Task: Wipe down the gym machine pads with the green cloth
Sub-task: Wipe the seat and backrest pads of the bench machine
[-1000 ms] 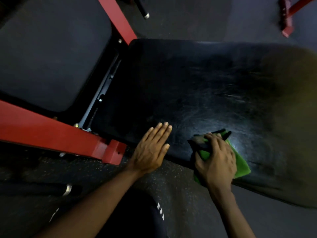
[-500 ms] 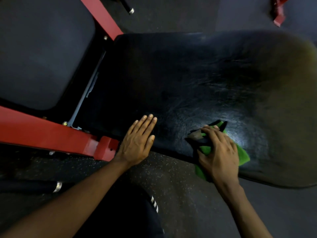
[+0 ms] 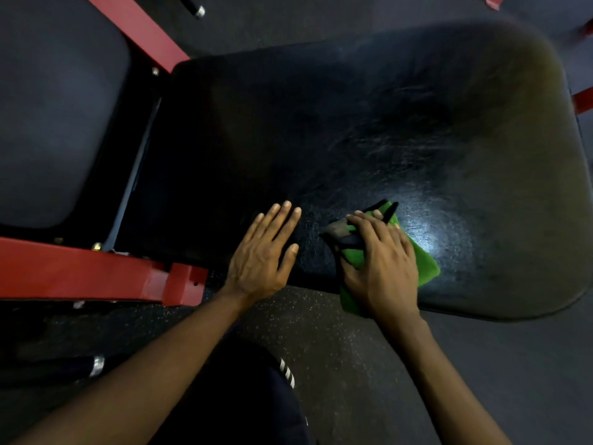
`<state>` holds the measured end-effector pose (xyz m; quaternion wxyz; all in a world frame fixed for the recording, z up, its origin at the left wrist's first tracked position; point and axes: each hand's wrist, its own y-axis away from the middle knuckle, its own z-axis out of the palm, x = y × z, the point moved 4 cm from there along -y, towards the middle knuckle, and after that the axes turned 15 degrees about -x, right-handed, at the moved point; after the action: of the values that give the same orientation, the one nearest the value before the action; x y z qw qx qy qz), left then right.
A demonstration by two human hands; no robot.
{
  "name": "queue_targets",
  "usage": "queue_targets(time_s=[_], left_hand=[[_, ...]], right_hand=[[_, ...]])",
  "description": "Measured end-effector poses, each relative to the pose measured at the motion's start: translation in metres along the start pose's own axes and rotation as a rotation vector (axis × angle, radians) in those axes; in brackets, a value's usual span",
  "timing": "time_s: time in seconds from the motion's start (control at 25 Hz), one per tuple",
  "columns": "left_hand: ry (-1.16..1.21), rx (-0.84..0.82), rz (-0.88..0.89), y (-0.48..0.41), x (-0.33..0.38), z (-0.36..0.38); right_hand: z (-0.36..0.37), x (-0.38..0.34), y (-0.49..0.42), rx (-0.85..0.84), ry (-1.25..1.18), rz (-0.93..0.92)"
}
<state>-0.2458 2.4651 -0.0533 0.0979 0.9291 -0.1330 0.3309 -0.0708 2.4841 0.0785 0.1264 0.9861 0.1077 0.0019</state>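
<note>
A large black gym pad (image 3: 353, 123) fills the middle of the head view, its surface shiny under a light spot. My right hand (image 3: 382, 261) lies flat on the green cloth (image 3: 423, 264) and presses it onto the pad's near edge; part of the cloth hangs over that edge. My left hand (image 3: 263, 255) rests flat on the pad just left of the cloth, fingers straight and holding nothing. A second dark pad (image 3: 57, 123) lies at the left.
A red frame beam (image 3: 80, 274) runs along the lower left, and another red beam (image 3: 138, 30) slants between the two pads. A dark bar with a chrome collar (image 3: 96, 366) lies on the speckled floor. My knee (image 3: 244, 396) is below the hands.
My right hand has slid the cloth a little left along the pad's near edge, closer to my left hand. The left hand stays flat on the pad.
</note>
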Motion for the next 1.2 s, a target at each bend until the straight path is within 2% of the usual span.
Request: queue_targets(time_s=[0.16, 0.36, 0.52, 0.64, 0.76, 1.2], left_hand=[[0.016, 0.011, -0.002, -0.001, 0.001, -0.001], [0.002, 0.000, -0.005, -0.001, -0.001, -0.001], [-0.019, -0.015, -0.015, -0.001, -0.001, -0.001], [-0.010, 0.003, -0.015, -0.002, 0.002, -0.002], [-0.004, 0.023, -0.023, 0.000, 0.003, -0.002], [-0.052, 0.021, -0.082, -0.003, 0.004, -0.001]], right_hand=[[-0.014, 0.029, 0.018, -0.003, -0.030, 0.066], [0.007, -0.007, -0.004, 0.031, -0.017, 0.122], [0.017, -0.027, -0.017, -0.033, 0.002, 0.043], [0.002, -0.002, -0.007, -0.088, -0.024, -0.086], [-0.010, 0.023, 0.003, -0.139, -0.006, -0.088], [0.002, 0.004, -0.015, -0.173, 0.072, -0.164]])
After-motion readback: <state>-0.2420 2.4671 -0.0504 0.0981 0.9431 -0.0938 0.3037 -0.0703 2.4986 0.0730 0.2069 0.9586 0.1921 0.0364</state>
